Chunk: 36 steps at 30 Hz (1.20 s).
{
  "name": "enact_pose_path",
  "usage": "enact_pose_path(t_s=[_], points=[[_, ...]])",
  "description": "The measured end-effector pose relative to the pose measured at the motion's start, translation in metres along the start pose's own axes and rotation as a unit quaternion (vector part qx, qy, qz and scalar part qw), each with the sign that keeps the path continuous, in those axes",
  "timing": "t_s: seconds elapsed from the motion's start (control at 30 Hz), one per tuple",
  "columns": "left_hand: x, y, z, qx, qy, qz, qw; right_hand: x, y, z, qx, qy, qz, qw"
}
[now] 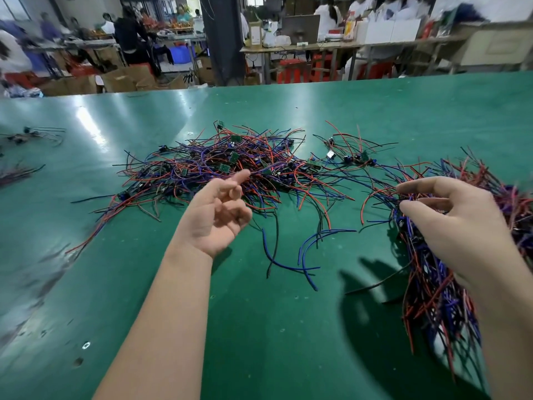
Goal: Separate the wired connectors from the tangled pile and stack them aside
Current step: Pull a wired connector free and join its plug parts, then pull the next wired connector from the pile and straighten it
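A tangled pile [230, 166] of red, blue, purple and black wires with small green boards lies in the middle of the green table [259, 327]. My left hand [216, 215] hovers at its near edge, palm up, fingers loosely curled and apart, holding nothing. A second, thicker bundle of wired connectors [438, 290] lies at the right. My right hand [450, 220] rests over that bundle, thumb and forefinger pinching wires at its top. A few loose connectors [349, 157] lie between the two heaps.
Small wire bunches [31, 134] lie at the far left of the table. A loose blue and black wire pair [288, 255] lies between my hands. Beyond the table's far edge stand benches, cardboard boxes [127, 79] and several people.
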State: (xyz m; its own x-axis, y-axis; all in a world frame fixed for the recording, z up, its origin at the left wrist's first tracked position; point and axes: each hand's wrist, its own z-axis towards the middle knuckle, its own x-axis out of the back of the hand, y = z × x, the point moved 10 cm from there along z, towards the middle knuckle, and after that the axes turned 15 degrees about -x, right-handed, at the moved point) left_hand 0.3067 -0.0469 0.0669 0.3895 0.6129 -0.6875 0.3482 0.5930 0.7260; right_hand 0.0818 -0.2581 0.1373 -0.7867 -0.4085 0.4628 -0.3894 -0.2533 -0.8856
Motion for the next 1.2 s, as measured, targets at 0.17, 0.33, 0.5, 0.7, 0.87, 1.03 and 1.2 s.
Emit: enact_pose_path(t_s=[0.17, 0.33, 0.5, 0.7, 0.87, 1.03, 1.2], points=[[-0.062, 0.026, -0.028, -0.061, -0.273, -0.046, 0.959, -0.003, -0.003, -0.002, 0.003, -0.015, 0.024, 1.0], [-0.084, -0.006, -0.062, -0.028, -0.419, 0.171, 0.891, -0.035, -0.006, -0.014, -0.04, -0.173, 0.132, 0.975], [-0.112, -0.051, -0.106, 0.048, -0.584, 0.299, 0.754, -0.085, -0.016, -0.052, -0.067, -0.4, 0.213, 0.889], [-0.105, -0.078, -0.108, 0.1, -0.552, 0.37, 0.74, -0.096, -0.023, -0.067, -0.01, -0.429, 0.146, 0.891], [-0.092, -0.079, -0.093, 0.1, -0.492, 0.414, 0.759, -0.096, -0.022, -0.065, -0.009, -0.399, 0.144, 0.905], [-0.079, -0.069, -0.072, 0.083, -0.407, 0.444, 0.794, -0.075, -0.023, -0.046, -0.023, -0.285, 0.252, 0.925], [-0.062, -0.054, -0.053, 0.058, -0.289, 0.473, 0.83, -0.06, -0.021, -0.036, -0.036, -0.251, 0.361, 0.898]])
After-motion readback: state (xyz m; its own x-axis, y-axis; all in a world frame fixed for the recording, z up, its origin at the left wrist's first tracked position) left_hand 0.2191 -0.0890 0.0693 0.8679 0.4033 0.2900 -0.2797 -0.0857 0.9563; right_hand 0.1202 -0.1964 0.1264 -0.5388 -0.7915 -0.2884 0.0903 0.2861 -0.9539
